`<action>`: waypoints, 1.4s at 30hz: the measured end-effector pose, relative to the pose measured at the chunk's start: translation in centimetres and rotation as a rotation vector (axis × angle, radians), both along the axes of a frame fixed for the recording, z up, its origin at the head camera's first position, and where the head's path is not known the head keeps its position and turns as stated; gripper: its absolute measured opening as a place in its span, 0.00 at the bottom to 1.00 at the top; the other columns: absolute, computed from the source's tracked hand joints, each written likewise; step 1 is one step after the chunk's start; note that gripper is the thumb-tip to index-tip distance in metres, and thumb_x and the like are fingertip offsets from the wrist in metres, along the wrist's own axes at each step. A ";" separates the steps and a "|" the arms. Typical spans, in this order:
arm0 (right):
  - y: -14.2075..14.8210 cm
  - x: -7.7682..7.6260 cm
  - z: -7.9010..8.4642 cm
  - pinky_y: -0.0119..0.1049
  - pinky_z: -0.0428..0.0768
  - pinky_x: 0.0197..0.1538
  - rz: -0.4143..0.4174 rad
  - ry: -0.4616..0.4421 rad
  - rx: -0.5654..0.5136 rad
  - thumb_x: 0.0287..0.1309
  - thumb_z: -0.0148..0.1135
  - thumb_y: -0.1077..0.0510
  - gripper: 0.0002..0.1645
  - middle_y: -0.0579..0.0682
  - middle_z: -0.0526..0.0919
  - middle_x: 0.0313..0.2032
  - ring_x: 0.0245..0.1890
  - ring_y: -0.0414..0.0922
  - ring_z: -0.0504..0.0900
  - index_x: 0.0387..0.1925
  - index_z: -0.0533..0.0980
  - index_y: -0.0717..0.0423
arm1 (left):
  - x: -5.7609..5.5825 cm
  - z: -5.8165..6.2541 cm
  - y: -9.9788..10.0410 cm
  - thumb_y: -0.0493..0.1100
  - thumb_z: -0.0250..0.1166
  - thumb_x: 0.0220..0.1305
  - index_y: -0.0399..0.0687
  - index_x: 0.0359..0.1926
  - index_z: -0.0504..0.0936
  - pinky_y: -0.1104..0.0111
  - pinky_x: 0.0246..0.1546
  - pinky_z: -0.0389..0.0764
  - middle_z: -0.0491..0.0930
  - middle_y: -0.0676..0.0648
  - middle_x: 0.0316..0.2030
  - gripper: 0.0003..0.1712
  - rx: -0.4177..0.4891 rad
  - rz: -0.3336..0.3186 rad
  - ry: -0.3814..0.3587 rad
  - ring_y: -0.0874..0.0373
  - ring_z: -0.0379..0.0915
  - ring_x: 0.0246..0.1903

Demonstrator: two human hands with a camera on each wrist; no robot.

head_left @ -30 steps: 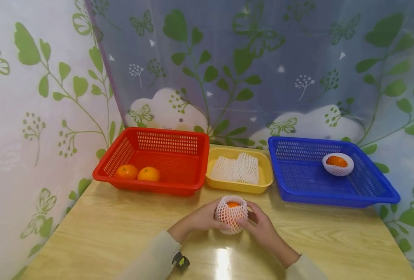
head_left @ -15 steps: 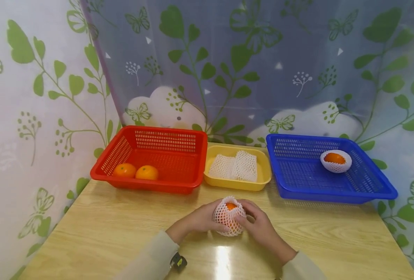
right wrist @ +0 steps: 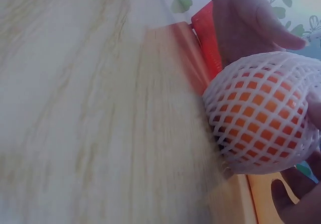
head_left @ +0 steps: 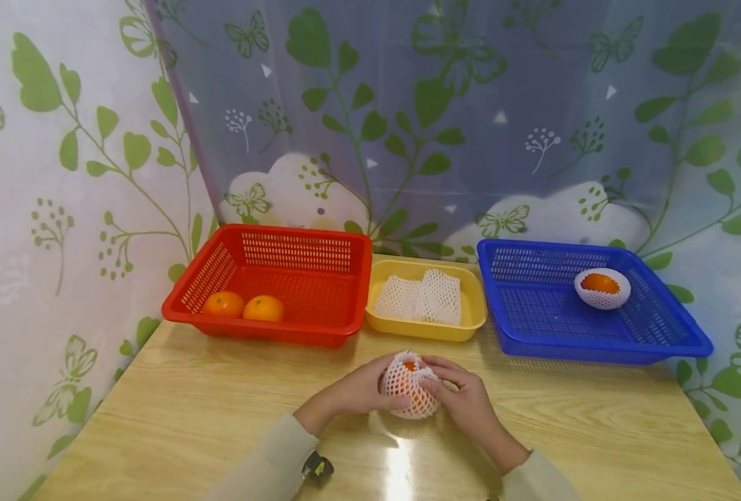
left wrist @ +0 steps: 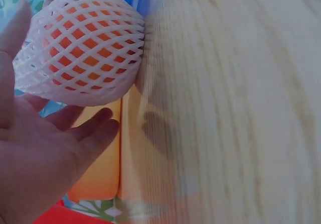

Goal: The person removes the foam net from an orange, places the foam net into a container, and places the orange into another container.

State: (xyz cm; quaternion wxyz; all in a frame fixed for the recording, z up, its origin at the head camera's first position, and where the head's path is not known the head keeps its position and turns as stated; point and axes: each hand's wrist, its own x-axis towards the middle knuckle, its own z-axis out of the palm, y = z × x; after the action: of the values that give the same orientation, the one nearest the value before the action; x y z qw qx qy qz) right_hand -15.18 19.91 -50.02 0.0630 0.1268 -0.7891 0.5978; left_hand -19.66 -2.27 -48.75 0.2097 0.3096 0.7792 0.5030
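Note:
An orange (head_left: 410, 366) sits in a white foam net (head_left: 410, 398) on the table, between both hands. The net wraps its sides, and a patch of orange peel shows through the gap at the top. My left hand (head_left: 364, 388) holds the netted fruit from the left, its thumb across the front. From the other side my right hand (head_left: 465, 398) pinches the net's upper edge, thumb in front and fingers behind. Orange skin shows through the mesh of the net (left wrist: 90, 48) in the left wrist view. The right wrist view has the same net (right wrist: 261, 116) resting on the wood.
Behind the hands stands a yellow tray (head_left: 426, 332) with white foam nets (head_left: 440, 298) in it. A red basket (head_left: 295, 335) at left holds two oranges (head_left: 263, 308). The blue basket (head_left: 533, 348) at right holds one netted orange (head_left: 602, 284).
The right fingers have shifted along the net's top edge, drawing it inward, so the opening looks narrower. Left hand and fruit stay nearly in place. The head view has shifted slightly.

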 end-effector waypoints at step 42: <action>-0.8 -0.2 -0.1 0.29 0.77 0.54 0.047 -0.177 -0.058 0.62 0.64 0.59 0.25 0.55 0.79 0.57 0.52 0.38 0.79 0.60 0.74 0.59 | 1.3 -0.3 2.0 0.44 0.71 0.59 0.41 0.39 0.88 0.69 0.42 0.81 0.86 0.48 0.40 0.11 0.134 0.411 0.179 0.58 0.82 0.40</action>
State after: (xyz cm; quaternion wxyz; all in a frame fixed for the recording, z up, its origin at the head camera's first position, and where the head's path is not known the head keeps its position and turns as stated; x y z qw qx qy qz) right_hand -15.36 19.08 -50.07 -0.0177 0.0901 -0.7708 0.6304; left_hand -18.32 -0.30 -49.03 0.0119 0.2008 0.8063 0.5562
